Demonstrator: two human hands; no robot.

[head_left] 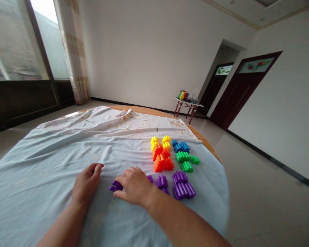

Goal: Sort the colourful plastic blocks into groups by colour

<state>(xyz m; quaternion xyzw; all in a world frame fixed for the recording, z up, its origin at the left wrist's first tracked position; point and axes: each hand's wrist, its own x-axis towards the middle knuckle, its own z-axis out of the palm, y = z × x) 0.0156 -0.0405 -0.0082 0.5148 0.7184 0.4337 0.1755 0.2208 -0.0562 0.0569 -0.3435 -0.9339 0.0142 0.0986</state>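
Observation:
Low over the cloth, my right hand (135, 183) curls its thumb and fingers around the right end of a small purple piece (115, 186). Part of another purple piece (150, 178) shows just behind that hand. My left hand (88, 180) rests to the left, its fingers curled and partly hidden, with nothing visible in it. To the right of my right hand are stacked purple pieces (162, 181) and a larger purple group (183, 187). Beyond them sit orange pieces (161, 161), yellow pieces (166, 141), green pieces (183, 157) and blue pieces (181, 146).
A light blue cloth (41, 175) covers the round table, with a patterned white cloth (144, 121) across its far side. The wooden table edge (208, 145) shows at the right. Farther off stands a small table (187, 102) holding a colourful bag (183, 95).

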